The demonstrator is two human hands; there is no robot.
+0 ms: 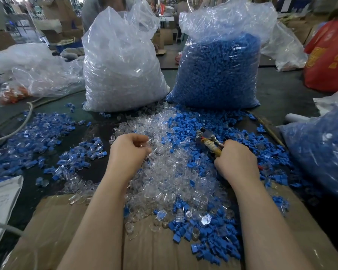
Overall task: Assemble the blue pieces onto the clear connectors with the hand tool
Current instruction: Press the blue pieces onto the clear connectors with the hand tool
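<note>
Clear connectors heaped between both hands — left hand pinching one, right hand gripping hand tool

Two bare forearms come in from the near edge, one on the left and one on the right, each ending in a bare hand: the left hand and the right hand. No sleeve, cuff or glove covers either arm anywhere in view; they are uncovered from the near edge up to the fingers. No watch, band, ring or bracelet shows on either wrist or on the visible fingers. The fingernails cannot be made out.
</note>
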